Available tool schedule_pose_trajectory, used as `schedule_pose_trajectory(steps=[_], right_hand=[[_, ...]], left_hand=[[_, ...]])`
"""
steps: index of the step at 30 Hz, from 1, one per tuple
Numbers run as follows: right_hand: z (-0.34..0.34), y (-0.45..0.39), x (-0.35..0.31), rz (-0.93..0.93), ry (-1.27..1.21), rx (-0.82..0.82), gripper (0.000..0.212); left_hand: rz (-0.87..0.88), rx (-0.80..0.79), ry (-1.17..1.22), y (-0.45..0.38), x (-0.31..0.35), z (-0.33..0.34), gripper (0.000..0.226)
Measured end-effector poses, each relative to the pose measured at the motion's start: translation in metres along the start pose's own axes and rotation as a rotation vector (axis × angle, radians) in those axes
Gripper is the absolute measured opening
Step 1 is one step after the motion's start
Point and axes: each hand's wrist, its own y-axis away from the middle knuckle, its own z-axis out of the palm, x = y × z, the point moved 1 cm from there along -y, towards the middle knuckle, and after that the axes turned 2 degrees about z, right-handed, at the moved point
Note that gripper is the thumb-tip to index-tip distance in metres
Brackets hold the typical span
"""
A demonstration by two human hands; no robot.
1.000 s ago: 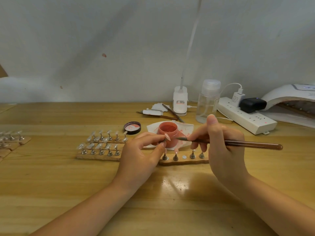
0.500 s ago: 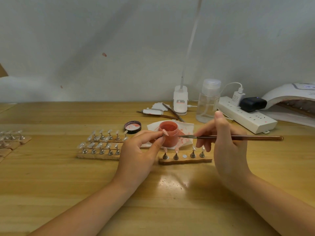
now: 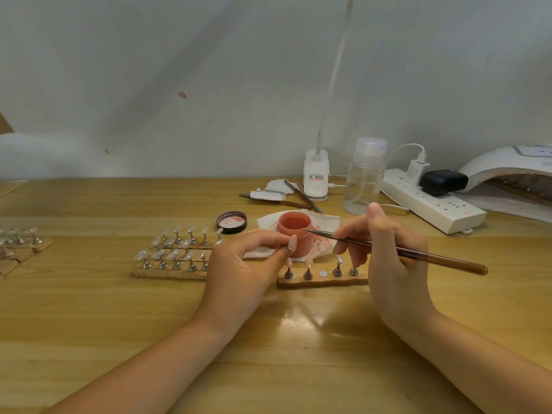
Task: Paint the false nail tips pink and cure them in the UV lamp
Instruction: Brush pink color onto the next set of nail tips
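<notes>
A wooden table (image 3: 89,309) fills the lower half of the frame, its far edge against a pale wall. Left of centre lie two wooden strips (image 3: 167,271) of clear nail tips on metal stands, with more strips (image 3: 18,249) at the left edge. A shorter strip (image 3: 322,280) sits at centre. Behind it a paint-stained white tissue (image 3: 325,225) lies under an open pot of pink gel (image 3: 294,231), its black lid (image 3: 232,222) just left. Further back stand a white lamp base (image 3: 316,180) and a clear pump bottle (image 3: 363,177); a power strip (image 3: 433,201) and a UV lamp (image 3: 513,180) sit at the right
</notes>
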Motion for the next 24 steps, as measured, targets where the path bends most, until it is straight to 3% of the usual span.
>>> schedule_pose_trajectory(steps=[9, 19, 24], right_hand=[[0.0051, 0.0034, -0.0020, -0.182, 0.137, -0.165, 0.035], [0.0018, 0.0050, -0.0004, -0.136, 0.051, -0.120, 0.046], [0.0062, 0.0026, -0.0020, -0.157, 0.121, -0.150, 0.038]], left_hand=[[-0.026, -0.019, -0.047, 0.0000, -0.0016, -0.0020, 0.016], [-0.055, 0.006, -0.068, -0.0004, -0.0009, -0.0018, 0.020], [-0.062, 0.007, -0.072, 0.0001, -0.0007, -0.0022, 0.022]])
